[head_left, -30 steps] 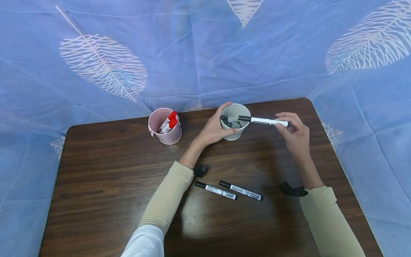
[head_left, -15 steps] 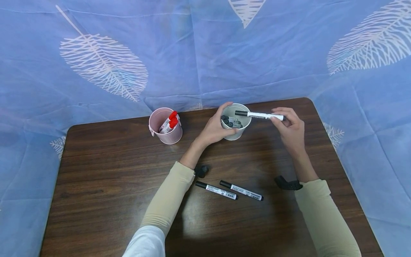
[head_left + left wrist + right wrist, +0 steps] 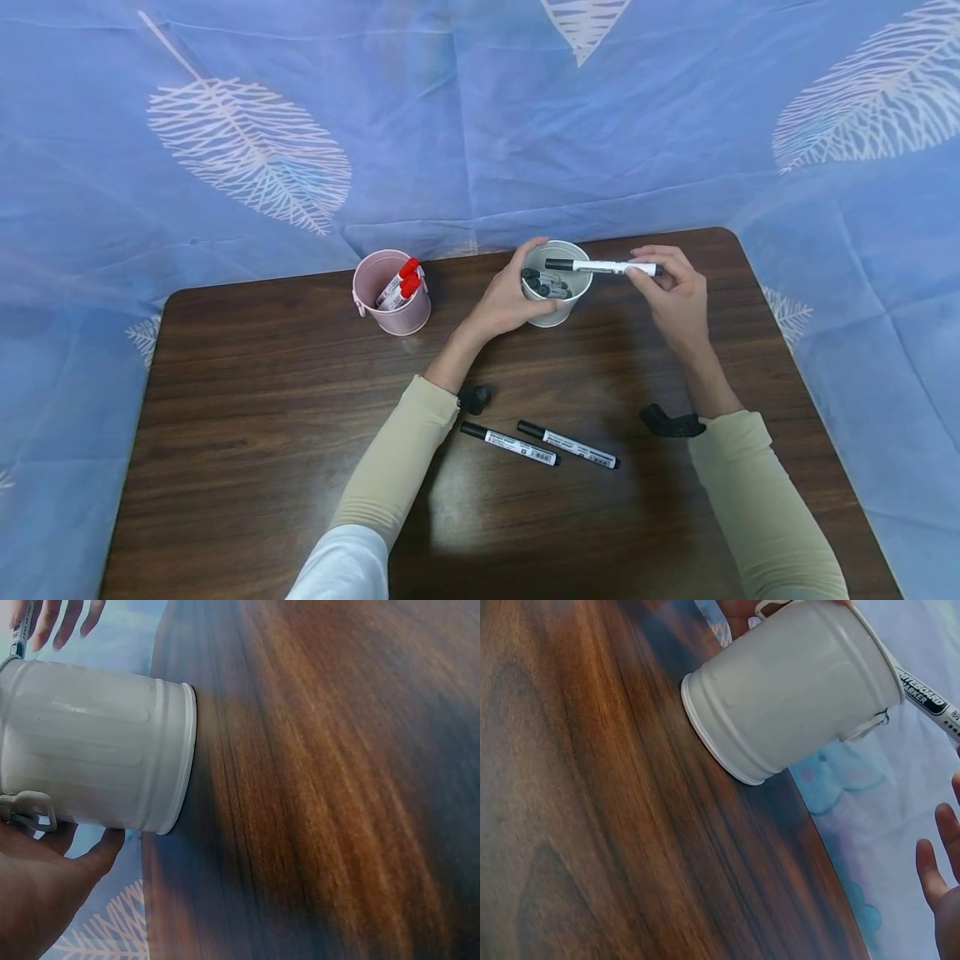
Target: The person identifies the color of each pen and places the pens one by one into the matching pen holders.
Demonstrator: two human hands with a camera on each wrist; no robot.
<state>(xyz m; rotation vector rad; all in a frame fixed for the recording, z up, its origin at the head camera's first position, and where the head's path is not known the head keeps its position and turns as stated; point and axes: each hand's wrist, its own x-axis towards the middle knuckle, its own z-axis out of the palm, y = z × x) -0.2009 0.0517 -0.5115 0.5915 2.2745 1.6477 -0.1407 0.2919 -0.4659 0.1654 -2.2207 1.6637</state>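
Observation:
A white bucket [image 3: 556, 313] stands near the table's back edge, with several black-capped markers [image 3: 546, 285] lying in it. My left hand [image 3: 507, 296] grips this bucket by its left side, thumb at the front and fingers behind. My right hand [image 3: 677, 296] pinches a black-capped whiteboard marker [image 3: 600, 267] near its tail end. That marker lies nearly level, its cap above the bucket's opening. In the right wrist view the printed barrel of the whiteboard marker [image 3: 930, 697] shows beside the rim of the white bucket [image 3: 802, 690].
A pink bucket [image 3: 408, 320] holding red-capped markers [image 3: 399, 287] stands to the left. Two black-capped markers, a left one [image 3: 512, 444] and a right one [image 3: 570, 445], lie on the brown table [image 3: 285, 417] towards the front. A blue leaf-print cloth [image 3: 420, 117] hangs behind.
My right hand has moved left, carrying the whiteboard marker from the right side of the white bucket to over its opening. My left hand keeps its grip on the bucket.

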